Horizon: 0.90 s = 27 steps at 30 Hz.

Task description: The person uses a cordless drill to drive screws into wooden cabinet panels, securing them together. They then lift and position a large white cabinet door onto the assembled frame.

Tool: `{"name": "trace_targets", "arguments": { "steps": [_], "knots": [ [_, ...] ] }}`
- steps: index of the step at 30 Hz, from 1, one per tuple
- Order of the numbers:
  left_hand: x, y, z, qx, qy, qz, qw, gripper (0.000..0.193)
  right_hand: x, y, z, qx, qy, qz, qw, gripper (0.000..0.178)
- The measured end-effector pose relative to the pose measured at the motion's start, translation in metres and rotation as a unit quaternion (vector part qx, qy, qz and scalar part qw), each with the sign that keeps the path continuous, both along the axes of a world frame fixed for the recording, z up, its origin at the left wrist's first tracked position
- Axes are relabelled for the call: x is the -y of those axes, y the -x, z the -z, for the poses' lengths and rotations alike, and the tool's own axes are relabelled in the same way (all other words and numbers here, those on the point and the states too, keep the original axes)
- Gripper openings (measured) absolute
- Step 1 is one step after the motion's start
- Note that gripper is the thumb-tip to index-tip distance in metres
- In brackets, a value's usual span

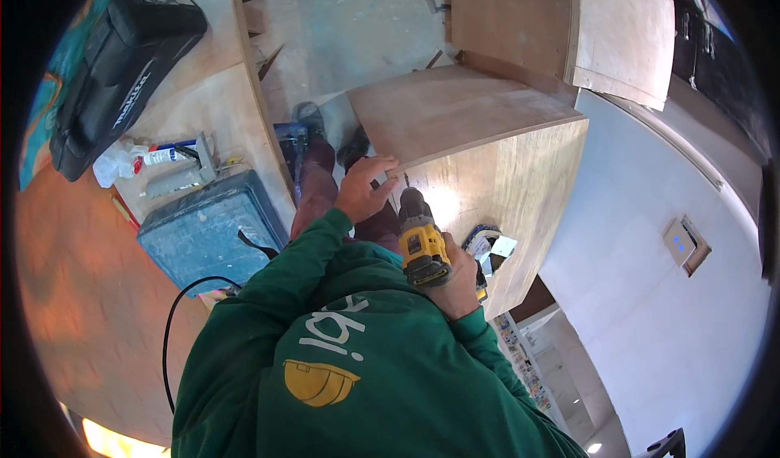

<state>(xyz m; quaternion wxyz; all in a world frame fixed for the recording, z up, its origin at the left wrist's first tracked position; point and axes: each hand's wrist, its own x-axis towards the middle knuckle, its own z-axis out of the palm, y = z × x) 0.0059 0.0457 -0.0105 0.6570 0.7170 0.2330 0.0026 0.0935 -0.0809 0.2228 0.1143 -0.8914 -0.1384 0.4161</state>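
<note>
My right hand (459, 283) is wrapped around the grip of a yellow and black cordless drill (424, 247). The bit points away from me, with its tip at the near edge of a plywood panel (463, 117). At the corner of that panel, my left hand (367, 188) has its fingers bent over the edge, close to the bit. A small dark spot shows between thumb and fingers, too small to name. Light from the drill falls on a pale wooden face (496, 190) below the edge. Another tool (487, 247) with a blue and yellow body lies partly behind my right hand.
To the left, a dusty blue case (215, 222) and a black tool case (122, 76) rest on plywood, with a sealant tube (171, 154) between them. A black cable (168, 336) hangs by my left sleeve. A plywood box (512, 19) stands beyond; a white wall (650, 206) is right.
</note>
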Motion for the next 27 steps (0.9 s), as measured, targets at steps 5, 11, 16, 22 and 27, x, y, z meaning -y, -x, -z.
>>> {"name": "trace_targets", "arguments": {
  "steps": [5, 11, 16, 22, 27],
  "knots": [
    [-0.001, -0.002, -0.003, -0.016, 0.006, 0.005, 1.0, 0.039, -0.003, -0.003, 0.001, -0.006, 0.008, -0.002, 1.0, 0.056],
    [-0.002, -0.002, -0.003, -0.009, 0.004, 0.006, 1.0, 0.039, -0.007, -0.003, 0.002, 0.004, -0.002, 0.005, 1.0, 0.047],
    [-0.004, -0.002, -0.004, -0.026, 0.003, 0.017, 1.0, 0.04, -0.008, -0.004, 0.004, -0.004, 0.002, 0.003, 1.0, 0.046],
    [-0.002, 0.0, -0.001, -0.018, 0.001, 0.013, 1.0, 0.04, -0.004, -0.001, 0.01, 0.009, 0.001, 0.005, 1.0, 0.052],
    [-0.003, -0.002, -0.003, -0.028, 0.005, 0.012, 1.0, 0.04, -0.005, -0.004, 0.01, 0.01, -0.008, -0.002, 1.0, 0.052]
  ]
}}
